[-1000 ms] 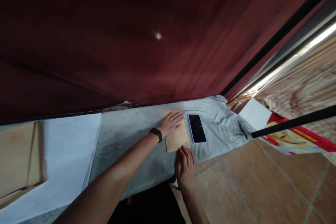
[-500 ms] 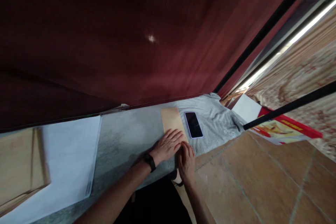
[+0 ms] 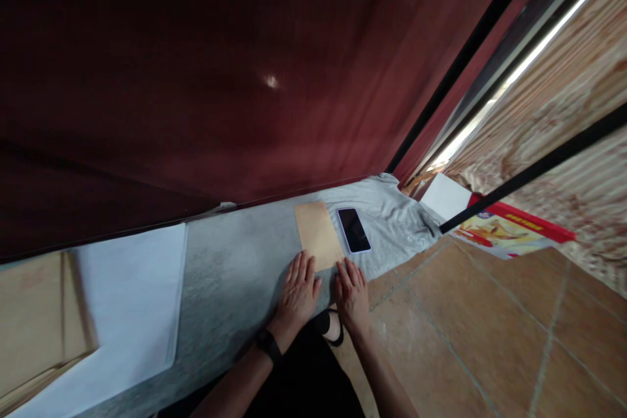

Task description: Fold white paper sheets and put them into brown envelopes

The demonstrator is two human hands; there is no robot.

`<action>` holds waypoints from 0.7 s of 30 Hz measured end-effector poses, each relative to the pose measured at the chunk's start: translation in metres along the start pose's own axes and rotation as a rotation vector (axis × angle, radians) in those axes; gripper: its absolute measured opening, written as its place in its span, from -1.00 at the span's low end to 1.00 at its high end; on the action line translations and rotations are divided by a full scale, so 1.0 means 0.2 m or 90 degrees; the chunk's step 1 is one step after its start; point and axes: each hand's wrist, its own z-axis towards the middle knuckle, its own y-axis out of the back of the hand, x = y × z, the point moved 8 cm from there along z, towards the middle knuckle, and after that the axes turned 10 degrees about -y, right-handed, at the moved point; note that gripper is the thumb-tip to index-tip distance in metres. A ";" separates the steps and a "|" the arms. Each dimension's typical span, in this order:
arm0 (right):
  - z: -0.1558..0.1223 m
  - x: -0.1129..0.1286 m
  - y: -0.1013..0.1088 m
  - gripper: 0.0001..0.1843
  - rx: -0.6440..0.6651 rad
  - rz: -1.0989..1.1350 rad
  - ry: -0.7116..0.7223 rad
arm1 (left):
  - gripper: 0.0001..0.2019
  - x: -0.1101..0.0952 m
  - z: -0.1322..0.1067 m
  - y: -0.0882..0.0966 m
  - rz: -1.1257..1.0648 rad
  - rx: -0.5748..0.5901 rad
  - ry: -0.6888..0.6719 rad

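Observation:
A tan paper envelope (image 3: 318, 234) lies flat on a grey cloth (image 3: 235, 261) spread on the floor. My left hand (image 3: 297, 292), with a black band at its wrist, lies flat with fingers stretched out, its fingertips at the envelope's near edge. My right hand (image 3: 353, 296) rests flat beside it, fingers apart, just off the envelope's near right corner. Neither hand holds anything. A black phone (image 3: 353, 230) lies face up right of the envelope.
A dark red curtain (image 3: 245, 65) hangs behind the cloth. White sheets (image 3: 127, 294) and brown cardboard (image 3: 34, 313) lie at the left. A red and yellow printed package (image 3: 504, 228) and a black bar (image 3: 533, 166) are at the right, on brown floor tiles (image 3: 465, 333).
My left hand has slid back off the envelope toward me, from its far part to its near edge. My right hand stays near the envelope's near corner. The view has shifted.

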 end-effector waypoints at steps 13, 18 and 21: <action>0.05 -0.05 0.01 -0.54 -0.005 -0.005 -0.050 | -0.62 0.00 0.10 0.06 0.000 0.105 -0.087; 0.07 -0.08 0.01 -0.54 -0.015 -0.015 -0.058 | -0.69 -0.03 0.10 0.03 -0.020 0.132 -0.071; 0.07 -0.08 0.01 -0.53 -0.028 -0.030 -0.049 | -0.70 -0.05 0.11 0.01 -0.020 0.115 -0.075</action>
